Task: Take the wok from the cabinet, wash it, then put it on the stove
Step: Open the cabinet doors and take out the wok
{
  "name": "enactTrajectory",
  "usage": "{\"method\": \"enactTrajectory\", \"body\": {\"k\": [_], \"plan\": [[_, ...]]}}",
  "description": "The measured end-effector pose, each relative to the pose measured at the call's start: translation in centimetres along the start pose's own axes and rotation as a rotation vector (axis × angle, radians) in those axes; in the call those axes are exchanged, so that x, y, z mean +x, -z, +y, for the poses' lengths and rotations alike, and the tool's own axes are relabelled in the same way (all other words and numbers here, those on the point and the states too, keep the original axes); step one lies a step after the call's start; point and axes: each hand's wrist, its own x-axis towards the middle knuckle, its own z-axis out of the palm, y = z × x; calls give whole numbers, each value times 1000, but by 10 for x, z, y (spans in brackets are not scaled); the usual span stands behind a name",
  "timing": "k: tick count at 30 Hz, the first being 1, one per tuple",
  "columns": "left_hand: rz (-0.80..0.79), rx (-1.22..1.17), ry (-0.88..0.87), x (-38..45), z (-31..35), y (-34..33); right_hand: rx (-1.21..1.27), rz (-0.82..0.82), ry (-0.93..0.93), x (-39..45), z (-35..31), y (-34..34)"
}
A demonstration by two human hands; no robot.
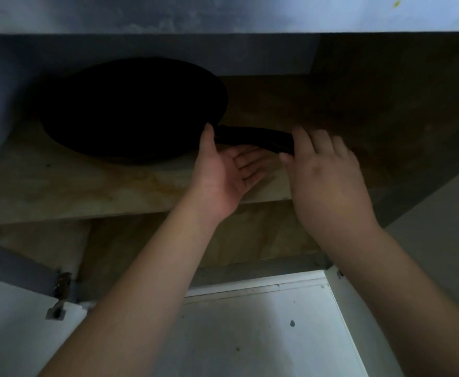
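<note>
wok on stained shelf, hinge nearby

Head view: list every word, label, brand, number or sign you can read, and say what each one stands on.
None: no readable text shows anywhere in this view.
The wok and its handle are black and in shadow, with no visible marking.
The cabinet shelf bears only stains.
The white door panel bears only dark specks.
The hands at the handle cover no label that can be seen.
</note>
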Motion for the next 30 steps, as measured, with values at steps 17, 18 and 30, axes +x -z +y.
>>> {"method": "enactTrajectory", "body": {"k": [17, 18, 30], "plan": [[-30, -198, 78, -25, -13, 28, 1157, -1011, -492, -23, -19, 11], [-35, -203, 67, -27, -15, 31, 1274, -1093, -558, -26, -22, 6], [-14, -228, 108, -37, -24, 59, 2190, -1409, -761, -71, -43, -50]]}}
